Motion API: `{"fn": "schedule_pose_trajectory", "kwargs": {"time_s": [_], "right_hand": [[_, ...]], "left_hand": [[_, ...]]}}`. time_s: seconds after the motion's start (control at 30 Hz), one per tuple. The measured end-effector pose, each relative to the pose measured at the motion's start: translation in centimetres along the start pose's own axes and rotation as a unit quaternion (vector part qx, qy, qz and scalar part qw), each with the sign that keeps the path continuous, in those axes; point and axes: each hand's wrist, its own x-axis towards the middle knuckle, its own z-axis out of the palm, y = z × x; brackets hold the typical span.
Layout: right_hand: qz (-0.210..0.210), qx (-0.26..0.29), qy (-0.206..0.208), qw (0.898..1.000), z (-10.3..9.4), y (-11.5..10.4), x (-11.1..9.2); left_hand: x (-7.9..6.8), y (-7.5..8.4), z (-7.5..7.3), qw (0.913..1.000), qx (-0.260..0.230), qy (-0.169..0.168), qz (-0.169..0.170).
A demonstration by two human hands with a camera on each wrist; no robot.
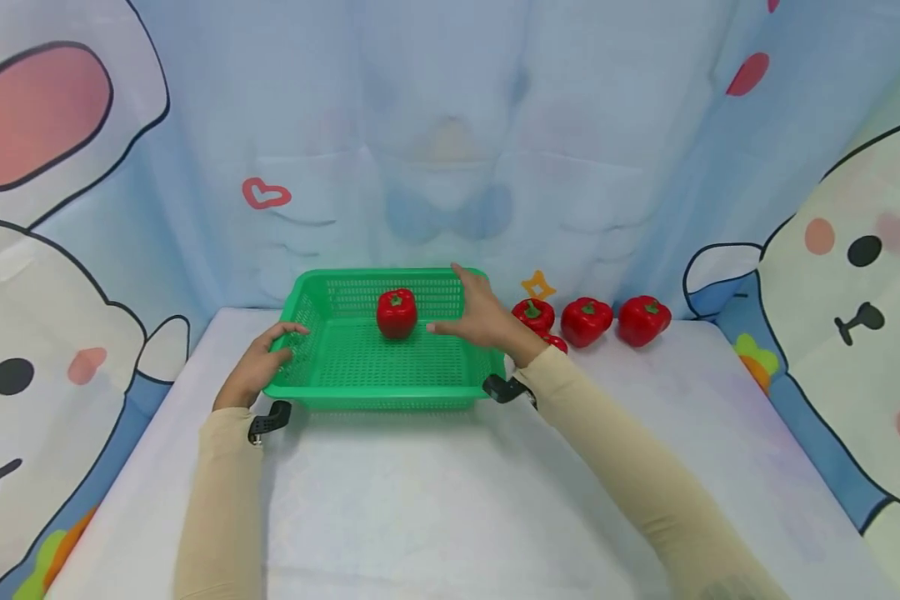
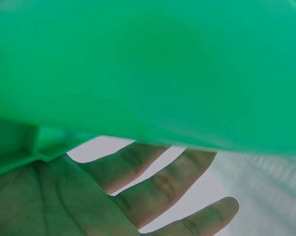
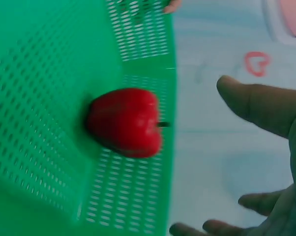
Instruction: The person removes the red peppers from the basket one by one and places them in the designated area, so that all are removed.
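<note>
A green plastic basket (image 1: pixel 375 397) with perforated walls stands on the table. A red bell pepper (image 1: pixel 397 315) sits inside it toward the back, stem up. My left hand (image 1: pixel 257 365) is at the basket's left rim, fingers spread and reaching over it; the basket's green edge hides part of them in the left wrist view. Over the basket's right end is my right hand (image 1: pixel 478 314), thumb and fingers wide apart with nothing between them. The right wrist view shows the pepper (image 3: pixel 126 123) against the perforated wall, to one side of the spread fingers.
Several more red bell peppers (image 1: pixel 587 322) lie on the white table (image 1: pixel 420 500) right of the basket, one partly hidden behind my right wrist. A curtain (image 1: pixel 450 100) with cartoon animals hangs behind and at both sides.
</note>
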Motion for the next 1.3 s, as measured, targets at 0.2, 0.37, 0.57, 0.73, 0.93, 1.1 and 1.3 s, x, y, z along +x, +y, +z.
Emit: {"fn": "schedule_pose_trajectory", "kwargs": {"time_s": [0.2,0.37,0.57,0.73,0.93,1.1,1.3], "right_hand": [[0.005,-0.014,-0.046,0.999,3.0,-0.5,5.1],[-0.014,-0.058,-0.052,0.997,5.2,-0.6,7.4],[-0.025,-0.103,-0.050,0.993,6.6,-0.2,8.9],[-0.012,-0.112,-0.046,0.993,7.1,0.2,9.6],[-0.008,-0.118,-0.026,0.993,7.1,0.2,9.5],[-0.027,-0.111,-0.027,0.993,6.9,-0.1,9.0],[-0.036,-0.046,-0.012,0.998,6.2,-0.5,7.7]], "left_hand": [[0.3,0.0,-0.1,1.0000,-0.001,0.002,0.003],[0.0,-0.3,-0.1,1.0000,-0.010,0.000,-0.002],[-0.1,-0.5,-0.1,0.9999,-0.012,0.005,-0.004],[0.5,-0.5,-0.1,1.0000,-0.002,0.006,-0.002],[0.6,-0.3,-0.2,1.0000,0.001,0.003,0.000],[0.4,-0.1,-0.3,1.0000,0.001,0.003,-0.002],[0.3,-0.1,-0.3,1.0000,-0.004,-0.003,-0.002]]}}
